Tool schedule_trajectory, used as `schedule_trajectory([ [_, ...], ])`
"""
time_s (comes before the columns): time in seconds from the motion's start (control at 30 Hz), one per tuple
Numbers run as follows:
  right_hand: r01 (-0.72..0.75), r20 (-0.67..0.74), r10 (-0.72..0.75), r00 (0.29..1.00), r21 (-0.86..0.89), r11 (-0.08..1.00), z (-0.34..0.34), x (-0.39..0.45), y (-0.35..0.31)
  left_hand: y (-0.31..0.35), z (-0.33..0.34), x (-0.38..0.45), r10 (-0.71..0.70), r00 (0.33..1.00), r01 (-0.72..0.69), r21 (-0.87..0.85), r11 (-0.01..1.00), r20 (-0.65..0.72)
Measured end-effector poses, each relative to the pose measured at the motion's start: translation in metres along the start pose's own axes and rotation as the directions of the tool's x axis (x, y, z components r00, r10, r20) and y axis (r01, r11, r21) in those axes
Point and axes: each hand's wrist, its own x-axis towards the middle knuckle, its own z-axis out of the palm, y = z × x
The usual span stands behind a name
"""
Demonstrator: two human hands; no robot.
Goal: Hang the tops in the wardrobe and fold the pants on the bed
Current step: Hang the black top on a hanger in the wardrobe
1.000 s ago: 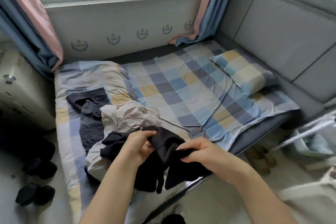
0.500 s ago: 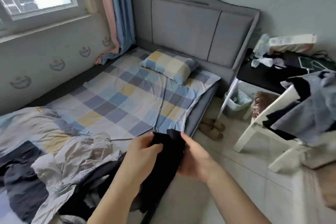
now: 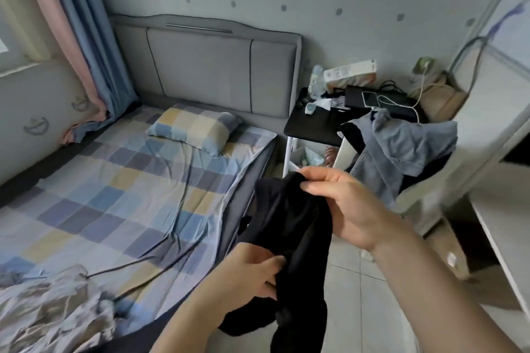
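No brand or writing can be read: the box on the black table carries print too blurred to make out, and a small mark on the sheet edge near the pillow is illegible. Both hands hold one black garment in the air, off the side of the bed and over the tiled floor. Right hand sits higher, its grip pinching the garment's top edge between thumb and fingers. Left hand sits lower and nearer the bed, its grip closed on a fold of the same cloth; the rest hangs down below both hands. Whether it is a top or pants cannot be told. Beyond the right hand, a blue-grey garment is draped over a white chair, just beside the table. A phone with a white cable lies on the table. To the left of the left hand, a beige garment lies crumpled on the checked sheet. Pillow is at the grey headboard, well apart from both hands.
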Motion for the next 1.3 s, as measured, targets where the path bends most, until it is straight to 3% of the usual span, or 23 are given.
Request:
schedule_trajectory([
  [0.07, 0.064, 0.006, -0.064, 0.998, -0.047, 0.997, -0.022, -0.017, -0.02, 0.01, 0.006, 0.015, -0.008, 0.999, 0.007, -0.025, 1.0, -0.039],
  [0.17, 0.121, 0.01, -0.121, 0.993, -0.074, 0.99, -0.066, -0.049, -0.044, 0.025, 0.021, 0.056, 0.122, 0.937, -0.103, 0.074, 0.992, -0.328],
  [0.23, 0.142, -0.012, -0.143, 0.99, -0.063, 0.988, -0.088, -0.065, -0.054, 0.036, 0.043, 0.084, 0.194, 0.903, -0.161, 0.116, 0.98, -0.384],
  [0.37, 0.213, -0.152, -0.223, 0.963, -0.083, 0.974, -0.132, -0.09, -0.066, 0.06, 0.12, 0.144, 0.027, 0.999, -0.024, 0.139, 0.99, -0.018],
  [0.5, 0.272, -0.275, -0.268, 0.923, -0.022, 0.962, -0.166, -0.105, -0.074, 0.069, 0.184, 0.182, -0.119, 0.967, 0.039, 0.334, 0.942, 0.224],
  [0.63, 0.33, -0.445, -0.323, 0.835, -0.064, 0.942, -0.207, -0.13, -0.085, 0.072, 0.221, 0.215, -0.157, 0.958, 0.025, 0.475, 0.879, 0.24],
  [0.73, 0.362, -0.554, -0.352, 0.754, -0.097, 0.927, -0.238, -0.151, -0.095, 0.085, 0.226, 0.245, -0.165, 0.977, 0.112, 0.341, 0.934, 0.132],
  [0.83, 0.257, -0.722, -0.344, 0.6, -0.234, 0.938, -0.269, -0.167, -0.105, 0.112, 0.222, 0.276, -0.103, 0.987, 0.081, 0.174, 0.981, 0.122],
  [0.9, 0.171, -0.797, -0.35, 0.492, -0.306, 0.937, -0.292, -0.171, -0.108, 0.139, 0.225, 0.294, -0.098, 0.964, 0.096, 0.022, 0.995, 0.247],
  [1.0, 0.075, -0.899, -0.306, 0.312, -0.298, 0.952, -0.33, -0.171, -0.106, 0.185, 0.239, 0.31, -0.122, 0.859, 0.243, -0.186, 0.952, 0.497],
  [1.07, 0.021, -0.954, -0.227, 0.197, -0.228, 0.973, -0.353, -0.167, -0.107, 0.214, 0.252, 0.322, -0.12, 0.773, 0.288, -0.176, 0.942, 0.623],
  [1.17, -0.224, -0.976, -0.214, 0.037, -0.217, 0.95, -0.374, -0.162, -0.11, 0.256, 0.275, 0.343, -0.149, 0.695, 0.275, -0.068, 0.959, 0.703],
  [1.2, -0.31, -0.961, -0.272, 0.04, -0.271, 0.911, -0.378, -0.162, -0.112, 0.267, 0.283, 0.351, -0.167, 0.683, 0.282, -0.046, 0.958, 0.711],
  [1.3, -0.495, -0.918, -0.339, 0.204, -0.395, 0.774, -0.378, -0.16, -0.113, 0.296, 0.304, 0.377, -0.19, 0.682, 0.27, -0.001, 0.963, 0.706],
])
